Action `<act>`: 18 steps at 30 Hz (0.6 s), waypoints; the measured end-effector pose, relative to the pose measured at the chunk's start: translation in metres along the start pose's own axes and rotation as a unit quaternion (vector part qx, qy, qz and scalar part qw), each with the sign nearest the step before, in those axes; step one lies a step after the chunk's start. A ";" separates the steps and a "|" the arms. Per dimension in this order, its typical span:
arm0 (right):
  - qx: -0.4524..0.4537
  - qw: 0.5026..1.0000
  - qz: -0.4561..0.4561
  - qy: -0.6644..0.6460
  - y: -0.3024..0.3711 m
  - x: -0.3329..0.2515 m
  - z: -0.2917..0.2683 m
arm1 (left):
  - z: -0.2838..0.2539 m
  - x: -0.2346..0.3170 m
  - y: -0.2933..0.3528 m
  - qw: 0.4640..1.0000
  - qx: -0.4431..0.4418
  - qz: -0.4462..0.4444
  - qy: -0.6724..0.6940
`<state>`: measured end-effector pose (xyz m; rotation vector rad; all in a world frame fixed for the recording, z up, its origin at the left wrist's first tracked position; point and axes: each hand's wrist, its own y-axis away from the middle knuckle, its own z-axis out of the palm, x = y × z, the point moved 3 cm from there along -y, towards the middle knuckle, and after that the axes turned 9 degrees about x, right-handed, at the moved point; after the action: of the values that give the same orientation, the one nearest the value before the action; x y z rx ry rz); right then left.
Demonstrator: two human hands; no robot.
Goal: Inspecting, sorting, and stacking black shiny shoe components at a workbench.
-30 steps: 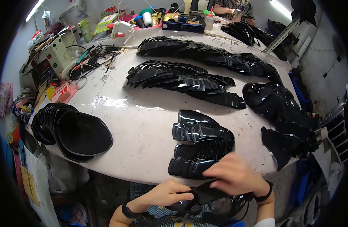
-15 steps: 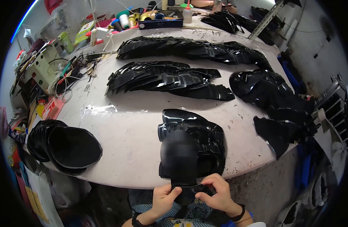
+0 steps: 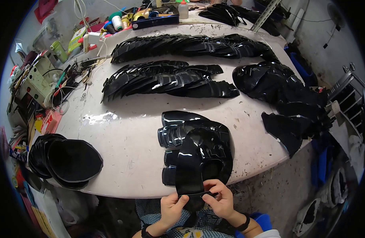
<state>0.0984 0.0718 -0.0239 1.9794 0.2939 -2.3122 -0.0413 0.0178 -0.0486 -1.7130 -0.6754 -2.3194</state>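
At the table's front edge, my left hand point(image 3: 172, 208) pinches the lower left corner of a glossy black leather-like shoe-upper piece point(image 3: 188, 174). My right hand point(image 3: 220, 200) grips the same lower edge from the right, its thumb and fingers close to the other thumb. The piece lies tilted over a small heap of similar black pieces point(image 3: 220, 133), whose rounded ends stick out to the left. Part of the edge between my fingertips is hidden.
Nested black uppers point(image 3: 73, 162) stand at the table's left front. Two long rows of overlapping black pieces point(image 3: 162, 81) lie farther back, with a loose pile point(image 3: 285, 91) at right. A tray point(image 3: 156, 22) and thread spools point(image 3: 117, 23) are at the back.
The held piece now lies flatter and wider over the heap, its shiny face showing. My right hand has moved slightly left, toward the left one. The whole view has shifted a little.
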 end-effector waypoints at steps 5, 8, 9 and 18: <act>0.019 0.988 0.137 -0.065 0.001 0.010 0.003 | 0.006 0.012 0.000 0.999 -0.005 -0.029 0.032; -0.006 0.995 0.065 -0.079 -0.001 0.005 0.008 | 0.007 0.019 -0.004 0.998 -0.040 -0.047 0.000; -0.019 0.997 0.034 -0.063 0.001 0.004 0.008 | 0.007 0.018 -0.005 0.994 -0.073 -0.060 -0.052; 0.004 0.994 0.035 -0.100 -0.007 -0.014 -0.023 | -0.022 0.022 -0.006 0.965 -0.209 -0.141 0.074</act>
<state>0.1215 0.0821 -0.0126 1.7128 0.1976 -2.4435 -0.0697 0.0160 -0.0346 -1.6588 -0.4483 -2.9279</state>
